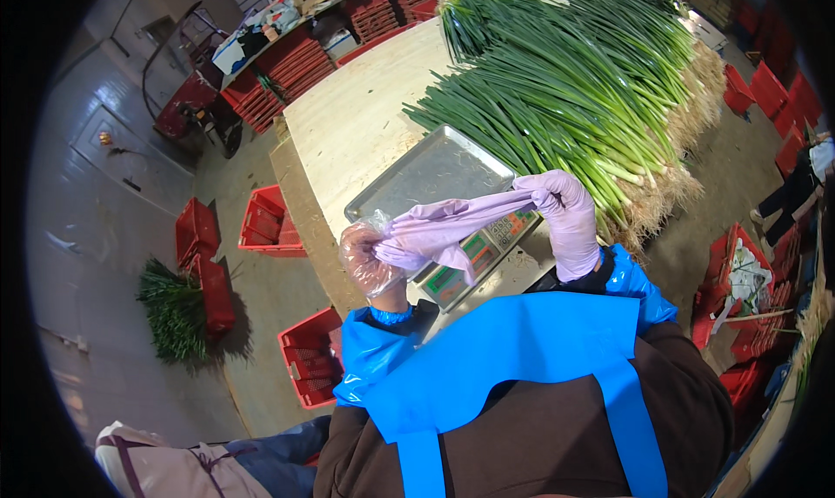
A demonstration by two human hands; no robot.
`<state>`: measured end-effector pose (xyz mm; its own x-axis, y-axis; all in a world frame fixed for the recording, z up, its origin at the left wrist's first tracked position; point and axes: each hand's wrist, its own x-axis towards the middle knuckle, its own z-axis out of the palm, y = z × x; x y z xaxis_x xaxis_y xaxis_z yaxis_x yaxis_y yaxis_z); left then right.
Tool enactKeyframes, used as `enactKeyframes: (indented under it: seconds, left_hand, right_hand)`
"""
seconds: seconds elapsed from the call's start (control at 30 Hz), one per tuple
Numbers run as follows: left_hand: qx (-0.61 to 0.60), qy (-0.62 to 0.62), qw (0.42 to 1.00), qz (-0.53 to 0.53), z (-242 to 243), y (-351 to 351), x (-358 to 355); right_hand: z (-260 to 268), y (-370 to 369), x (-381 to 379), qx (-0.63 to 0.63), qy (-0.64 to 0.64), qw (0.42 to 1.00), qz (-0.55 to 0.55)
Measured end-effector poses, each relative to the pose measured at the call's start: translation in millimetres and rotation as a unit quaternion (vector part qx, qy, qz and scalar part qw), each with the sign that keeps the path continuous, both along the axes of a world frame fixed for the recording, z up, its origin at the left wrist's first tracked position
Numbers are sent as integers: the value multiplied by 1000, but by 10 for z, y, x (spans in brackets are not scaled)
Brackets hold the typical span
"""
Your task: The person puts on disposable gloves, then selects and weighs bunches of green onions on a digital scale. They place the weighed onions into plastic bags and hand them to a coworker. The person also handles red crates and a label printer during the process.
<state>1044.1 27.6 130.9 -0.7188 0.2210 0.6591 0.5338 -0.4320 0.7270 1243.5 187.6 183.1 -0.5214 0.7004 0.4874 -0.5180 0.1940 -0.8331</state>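
A loose lilac glove (450, 221) is stretched between my two hands above a digital weighing scale (466, 266). My left hand (373, 256), in a clear plastic glove, grips its bunched end. At the other end, my right hand (566, 221) wears a matching lilac glove and pinches the drawn-out part. Behind the stretched glove lies the scale's metal pan (430, 175), with a few plant scraps on it. The glove hides part of the scale's display and keypad panel.
Long green onions (554, 106) with roots lie heaped on the pale table (365, 100), right of the pan. Red crates (271, 221) stand on the floor at left, one with greens (173, 309). More red crates (730, 283) and a person (799, 185) are at right; another person (189, 465) is lower left.
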Motion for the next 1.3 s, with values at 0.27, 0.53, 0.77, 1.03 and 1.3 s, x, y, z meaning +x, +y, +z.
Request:
enactKeyframes:
  seconds: [0.27,0.53,0.77,1.03,1.3]
  left_hand:
    - [-129,-85,988,-6,71,39,-8]
    - [-372,-20,927,48,43,336,-7]
    - [-313,-97,943,-54,-88,364,-54]
    - [-202,94,973,68,219,237,-99]
    - [-420,273,863,-71,526,265,125]
  right_hand:
    - [-45,282,-202,31,-125,991,28]
    - [-97,5,-519,193,-318,918,140]
    - [-324,43,-666,251,-376,891,-33]
    - [-68,366,-710,329,-400,855,-5]
    - [490,374,-857,484,-387,784,37]
